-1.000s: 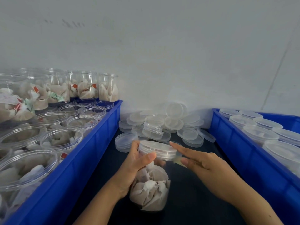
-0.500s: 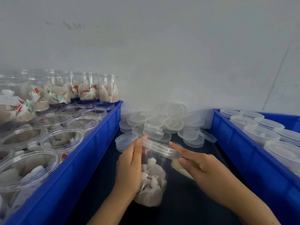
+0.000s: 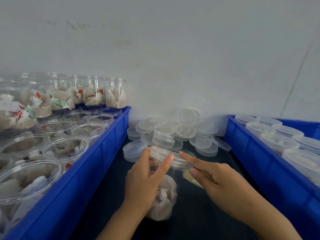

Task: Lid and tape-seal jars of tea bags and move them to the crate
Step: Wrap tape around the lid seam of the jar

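Two hands on one jar (image 3: 162,201) | left hand (image 3: 143,182) grips it | right hand (image 3: 213,177) pinches tape (image 3: 188,176)

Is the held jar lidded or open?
Lidded: a clear lid caps the jar gripped by the left hand.

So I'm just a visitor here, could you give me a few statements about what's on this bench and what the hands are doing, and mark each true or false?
1. The left hand grips a clear jar of tea bags. True.
2. That jar has no lid. False: a clear lid sits on it.
3. The jars in the left blue crate are all lidded. False: those nearest the camera stand open.
4. Loose lids lie piled by the wall between the crates. True.
5. The right hand rests flat on the table. False: its fingers reach to the lid's rim.
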`<state>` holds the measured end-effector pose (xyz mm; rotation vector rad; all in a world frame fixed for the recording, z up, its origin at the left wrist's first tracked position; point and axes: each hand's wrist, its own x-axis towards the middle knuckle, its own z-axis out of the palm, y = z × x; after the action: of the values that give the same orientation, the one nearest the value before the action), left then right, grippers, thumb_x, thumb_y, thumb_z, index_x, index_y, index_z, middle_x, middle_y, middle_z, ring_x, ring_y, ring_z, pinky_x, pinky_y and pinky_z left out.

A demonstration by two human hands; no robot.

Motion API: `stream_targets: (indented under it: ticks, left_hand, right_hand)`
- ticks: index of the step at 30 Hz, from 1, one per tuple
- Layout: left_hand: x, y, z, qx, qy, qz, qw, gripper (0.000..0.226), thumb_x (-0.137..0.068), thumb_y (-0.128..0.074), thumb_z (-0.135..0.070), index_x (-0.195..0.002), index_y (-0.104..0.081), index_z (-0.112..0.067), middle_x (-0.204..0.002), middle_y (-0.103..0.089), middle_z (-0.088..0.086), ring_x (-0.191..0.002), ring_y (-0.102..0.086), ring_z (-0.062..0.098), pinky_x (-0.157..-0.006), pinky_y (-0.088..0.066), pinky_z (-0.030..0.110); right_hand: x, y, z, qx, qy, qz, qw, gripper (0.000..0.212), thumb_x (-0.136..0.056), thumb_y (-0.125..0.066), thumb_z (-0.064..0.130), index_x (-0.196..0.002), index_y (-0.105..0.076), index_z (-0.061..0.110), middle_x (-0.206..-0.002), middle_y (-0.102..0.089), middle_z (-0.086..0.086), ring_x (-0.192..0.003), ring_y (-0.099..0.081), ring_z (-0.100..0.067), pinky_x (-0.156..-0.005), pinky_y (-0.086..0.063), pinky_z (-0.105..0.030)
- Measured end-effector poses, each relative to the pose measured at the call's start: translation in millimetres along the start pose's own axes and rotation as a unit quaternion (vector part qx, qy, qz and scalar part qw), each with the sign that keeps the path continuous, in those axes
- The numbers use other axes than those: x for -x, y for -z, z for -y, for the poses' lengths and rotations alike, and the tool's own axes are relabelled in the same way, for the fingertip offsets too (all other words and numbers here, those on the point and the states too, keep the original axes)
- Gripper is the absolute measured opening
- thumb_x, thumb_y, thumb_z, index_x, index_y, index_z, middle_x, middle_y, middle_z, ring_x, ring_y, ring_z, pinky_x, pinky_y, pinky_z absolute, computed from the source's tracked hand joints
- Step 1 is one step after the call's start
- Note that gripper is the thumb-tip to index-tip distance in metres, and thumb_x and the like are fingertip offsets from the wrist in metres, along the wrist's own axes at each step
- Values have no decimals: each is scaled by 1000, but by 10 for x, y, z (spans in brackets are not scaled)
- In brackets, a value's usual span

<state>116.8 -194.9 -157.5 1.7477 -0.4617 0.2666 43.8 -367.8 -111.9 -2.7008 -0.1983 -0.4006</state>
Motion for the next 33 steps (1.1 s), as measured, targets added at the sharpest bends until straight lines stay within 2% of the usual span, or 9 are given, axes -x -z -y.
stream_targets:
  ticks: [4, 7, 10, 17, 20, 22, 26, 29, 33]
  left_hand:
    - [-21, 4, -16, -15, 14, 19, 1000, 76, -49, -51, -93, -107, -56, -44, -98, -68, -26, -93, -63, -8, -80, -52, 21]
    - [-36, 11, -18, -44, 26, 26, 998, 84, -44, -58, -88, -114, -53, -43, -100, -68, -22, -95, -62, -7, -84, -53, 24]
    - [-48, 6, -37, -60, 35, 38, 997, 85, -41, -58, -88, -113, -50, -43, -100, -65, -24, -94, -60, -10, -80, -51, 20]
    - [-26, -8, -51, -42, 45, 24, 998, 83, -40, -61, -85, -110, -51, -41, -100, -66, -22, -93, -62, -6, -82, -55, 28]
    - [-24, -3, -46, -22, 41, 21, 999, 80, -41, -63, -83, -107, -53, -40, -98, -68, -21, -92, -64, -5, -82, -57, 30]
    - [-28, 10, -36, -7, 41, 19, 999, 77, -41, -66, -82, -105, -54, -40, -95, -69, -21, -89, -65, -5, -81, -57, 29]
    - [-44, 26, -16, 53, 44, 37, 997, 72, -45, -73, -72, -104, -58, -34, -96, -70, -23, -89, -68, -2, -79, -55, 25]
    - [-70, 31, -18, 95, 50, 54, 993, 71, -50, -80, -67, -107, -61, -29, -97, -73, -18, -90, -69, 0, -76, -54, 18]
    - [-107, 51, -20, 154, 59, 60, 984, 68, -50, -80, -51, -108, -63, -19, -95, -74, -16, -87, -69, -1, -68, -50, 8]
  right_hand:
    - [-5, -8, -22, 3, 10, 0, 1000, 42, -99, -36, 47, -127, -20, 74, -61, -54, 8, -59, -53, -11, -61, -47, -24]
    - [-6, -10, -16, 17, 11, -1, 1000, 44, -100, -36, 46, -129, -18, 73, -66, -56, -1, -61, -55, -15, -60, -47, -25]
    - [-1, -2, -7, 23, 7, -2, 1000, 43, -99, -36, 46, -127, -17, 73, -75, -62, -3, -68, -59, -16, -63, -49, -25]
    - [20, 13, 29, 35, 11, 1, 999, 42, -98, -33, 49, -131, -18, 70, -59, -53, 9, -58, -51, -8, -56, -42, -21]
    - [37, 49, 81, 64, 12, -14, 998, 43, -89, -17, 62, -132, -16, 69, -59, -52, 3, -59, -51, -11, -55, -41, -20]
    - [43, 54, 114, 95, 16, -18, 995, 64, -77, -2, 68, -139, -19, 63, -57, -46, 8, -55, -48, -8, -54, -39, -18]
    - [19, 28, 84, 125, -17, -36, 991, 65, -88, -10, 67, -146, -28, 45, -86, -61, 18, -81, -59, -4, -74, -49, -24]
    - [18, 35, 91, 120, -40, -33, 991, 73, -82, -5, 68, -142, -37, 42, -96, -64, 16, -91, -59, -3, -79, -47, -21]
    - [7, 29, 101, 119, -39, -56, 990, 47, -97, -18, 55, -137, -36, 38, -113, -61, 9, -101, -58, -9, -87, -49, -26]
